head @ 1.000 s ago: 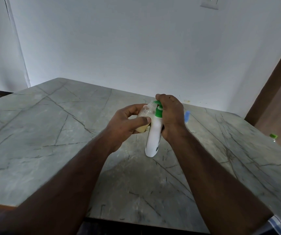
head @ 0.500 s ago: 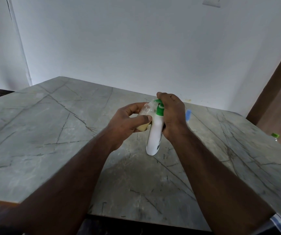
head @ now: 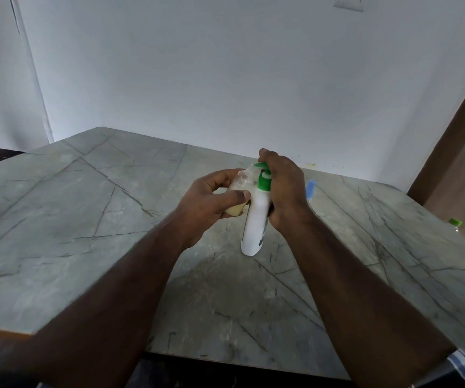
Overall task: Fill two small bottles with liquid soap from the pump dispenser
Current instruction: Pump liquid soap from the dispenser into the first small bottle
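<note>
A white pump dispenser [head: 255, 222] with a green pump head [head: 264, 180] stands on the marble table [head: 85, 219]. My right hand [head: 283, 191] wraps round its neck, with a finger on top of the pump. My left hand [head: 209, 203] grips a small clear bottle [head: 239, 189] tilted up against the pump spout; yellowish liquid fills its lower part. A second small bottle with a blue cap [head: 309, 189] shows partly behind my right hand.
A white wall runs behind the table. A brown door frame [head: 455, 130] stands at the right. A green-capped bottle [head: 455, 224] sits past the table's right edge. The table's near edge lies under my forearms.
The view has shifted slightly. Both hands keep the same hold on the small bottle and the dispenser.
</note>
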Available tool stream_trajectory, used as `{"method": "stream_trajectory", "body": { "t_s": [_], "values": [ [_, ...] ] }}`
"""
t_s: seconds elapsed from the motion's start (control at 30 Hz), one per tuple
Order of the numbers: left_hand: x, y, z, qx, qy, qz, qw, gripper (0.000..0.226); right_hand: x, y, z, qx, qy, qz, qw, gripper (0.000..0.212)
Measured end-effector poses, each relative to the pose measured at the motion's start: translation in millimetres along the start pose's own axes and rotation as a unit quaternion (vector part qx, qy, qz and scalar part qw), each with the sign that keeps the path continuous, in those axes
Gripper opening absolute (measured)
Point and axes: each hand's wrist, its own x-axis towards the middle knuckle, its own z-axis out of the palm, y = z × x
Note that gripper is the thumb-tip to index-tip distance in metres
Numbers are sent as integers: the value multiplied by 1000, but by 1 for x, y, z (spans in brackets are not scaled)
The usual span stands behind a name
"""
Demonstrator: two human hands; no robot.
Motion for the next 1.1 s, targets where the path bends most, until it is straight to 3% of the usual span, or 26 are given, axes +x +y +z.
{"method": "stream_trajectory", "body": {
  "t_s": [1.1],
  "values": [
    [3,-3,-3,-13,-2,1,1000,39,3,2,1,-3,-4,-4,1000,21]
  ]
}}
